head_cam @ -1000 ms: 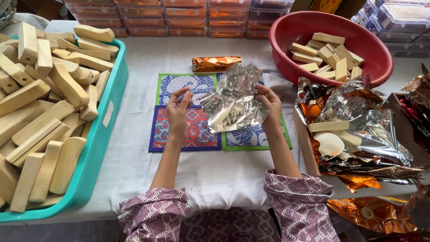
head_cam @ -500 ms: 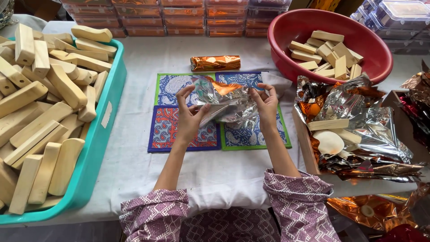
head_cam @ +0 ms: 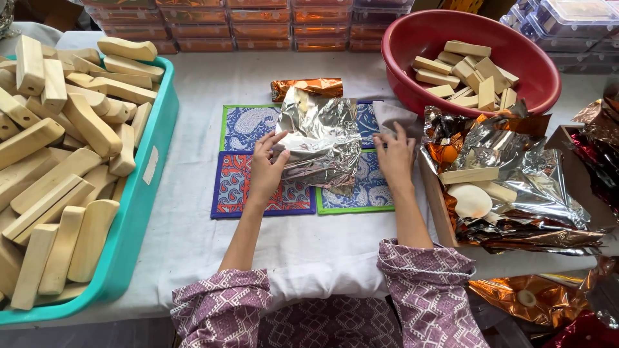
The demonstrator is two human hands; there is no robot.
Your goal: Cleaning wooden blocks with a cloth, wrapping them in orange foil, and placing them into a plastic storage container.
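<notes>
The left hand (head_cam: 267, 169) pinches the left edge of a crinkled silver foil sheet (head_cam: 320, 142) between thumb and fingers, its grip closed on the foil. The right hand (head_cam: 394, 154) lies flat with fingers spread, holding nothing, on the cloth just beside the sheet's right edge. The foil rests over patterned mats (head_cam: 240, 129) on the white-covered tabletop (head_cam: 213, 238). Just beyond it lies an orange-foil wrapped piece (head_cam: 308, 86). A teal tray (head_cam: 138, 212) of wooden blocks sits left, a red bowl (head_cam: 412, 38) of blocks far right.
</notes>
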